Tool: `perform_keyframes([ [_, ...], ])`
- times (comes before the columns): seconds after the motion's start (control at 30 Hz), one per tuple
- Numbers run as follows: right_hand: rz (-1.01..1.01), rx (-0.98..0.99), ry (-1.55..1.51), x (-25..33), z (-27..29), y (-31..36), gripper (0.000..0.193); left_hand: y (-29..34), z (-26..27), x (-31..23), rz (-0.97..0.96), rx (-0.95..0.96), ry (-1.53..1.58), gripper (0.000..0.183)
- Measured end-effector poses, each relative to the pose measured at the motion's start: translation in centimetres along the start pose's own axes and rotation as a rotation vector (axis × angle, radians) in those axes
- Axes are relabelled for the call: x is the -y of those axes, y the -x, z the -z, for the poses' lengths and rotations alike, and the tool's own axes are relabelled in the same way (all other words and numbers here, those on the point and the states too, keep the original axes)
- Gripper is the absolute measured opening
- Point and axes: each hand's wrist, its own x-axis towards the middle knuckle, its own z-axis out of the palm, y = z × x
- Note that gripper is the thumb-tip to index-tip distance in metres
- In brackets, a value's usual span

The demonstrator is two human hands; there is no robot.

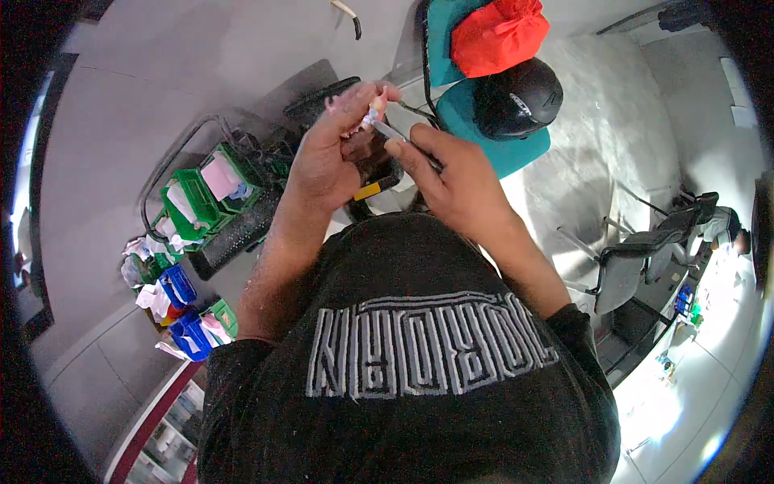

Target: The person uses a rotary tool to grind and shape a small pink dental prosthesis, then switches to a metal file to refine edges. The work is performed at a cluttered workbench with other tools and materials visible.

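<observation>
My left hand (329,149), out in front of my chest, is closed around a small pink and white piece (372,113). Its exact kind is too small to make out, and the fingers hide part of it. Gripped like a pen in my right hand (459,177) is a slim tool with a pale metal blade (389,129). The blade's tip touches or nearly touches the white part of the piece. Most of the tool's handle is hidden behind my right fingers.
Green bins (193,202) and blue bins (189,335) with papers stand at left. A teal chair (504,161) holds a black helmet (520,98) and a red bag (500,36). Grey chairs (625,266) stand at right; another person (726,226) is near a bright bench.
</observation>
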Motion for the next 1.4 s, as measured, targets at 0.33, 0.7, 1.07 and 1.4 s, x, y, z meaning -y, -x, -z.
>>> perform_keyframes([
  [0.33,-0.009,-0.067,0.162,-1.2,-0.8,-0.1,0.033,-0.1,0.7,-1.6,-0.533,-0.065,-1.427,0.022],
  [0.7,-0.114,0.171,-0.094,0.1,1.9,-0.6,0.04,0.4,2.2,-0.4,0.076,0.035,0.194,0.037],
  [1.07,-0.179,0.263,-0.211,0.5,1.8,-0.8,0.041,0.9,0.1,-0.4,0.025,-0.257,0.04,0.025],
  [1.4,-0.345,0.145,-0.524,-3.4,0.4,0.5,0.038,0.6,2.4,-0.3,-0.106,-0.08,-0.174,0.021],
])
